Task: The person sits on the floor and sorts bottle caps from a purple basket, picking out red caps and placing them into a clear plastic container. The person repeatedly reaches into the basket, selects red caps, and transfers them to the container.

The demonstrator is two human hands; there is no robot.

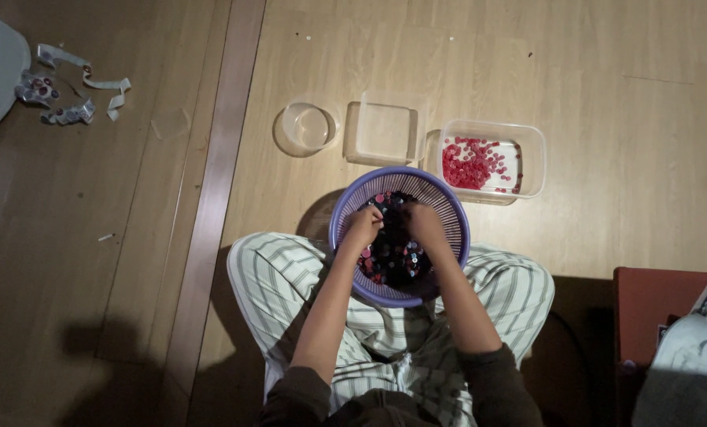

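Note:
A round purple slatted basket point(445, 207) rests between my crossed legs, filled with several small dark, red and pale buttons point(397, 257). My left hand point(363, 224) and my right hand point(423, 222) are both down inside the basket, fingers curled into the buttons at its far side. Whether either hand holds a button is hidden by the fingers.
On the wooden floor beyond the basket stand a round clear container point(308, 126), a square clear container point(385, 130) and a rectangular clear tub point(531, 158) holding red buttons point(472, 164). Torn wrapper scraps point(69, 91) lie far left. A red box point(654, 304) sits at right.

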